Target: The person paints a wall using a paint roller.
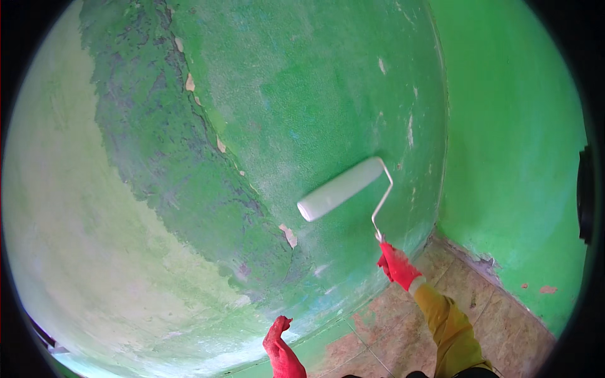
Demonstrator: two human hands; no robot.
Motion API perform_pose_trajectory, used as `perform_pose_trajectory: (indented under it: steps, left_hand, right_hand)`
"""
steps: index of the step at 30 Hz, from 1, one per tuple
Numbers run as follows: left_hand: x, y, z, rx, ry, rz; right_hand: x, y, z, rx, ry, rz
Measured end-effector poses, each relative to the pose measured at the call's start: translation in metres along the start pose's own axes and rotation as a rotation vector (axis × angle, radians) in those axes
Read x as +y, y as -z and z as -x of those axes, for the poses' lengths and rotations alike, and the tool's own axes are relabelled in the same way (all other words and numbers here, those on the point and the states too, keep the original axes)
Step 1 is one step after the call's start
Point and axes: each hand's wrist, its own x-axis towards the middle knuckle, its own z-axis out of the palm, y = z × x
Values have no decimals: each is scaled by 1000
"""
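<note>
My right hand (pixel 399 267), in a red glove, grips the handle end of a paint roller. The handle itself is mostly hidden in the fist, and the bent wire frame (pixel 381 204) rises from it. The pale roller sleeve (pixel 340 189) lies slantwise against the green painted wall (pixel 307 118). Low in the view is my left hand (pixel 279 333), also red-gloved, with its fingers curled together near the base of the wall. Nothing shows in it, and whether it touches the wall is unclear.
A cracked, patchy band (pixel 146 118) with chipped plaster runs down the wall, beside a paler area (pixel 61 156). To the right, a second green wall (pixel 510 141) meets it at a corner. Paint-stained floor tiles (pixel 501 326) lie below. A dark object (pixel 585 196) stands at the right rim.
</note>
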Motion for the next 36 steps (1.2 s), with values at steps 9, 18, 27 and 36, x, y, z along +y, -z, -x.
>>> perform_pose_trajectory:
  steps: [9,18,27,36]
  left_hand:
    - [158,28,-4,195,-349,-135]
    - [233,55,-38,300,-645,-368]
    - [225,50,-48,270,-606,-327]
    - [227,48,-55,277,-563,-325]
  right_hand:
    - [-40,-1,-4,15,114,-154]
    - [-175,-25,-12,30,278,-111]
    - [-59,-13,-10,21,117,-172]
    - [-193,-29,-8,17,285,-122]
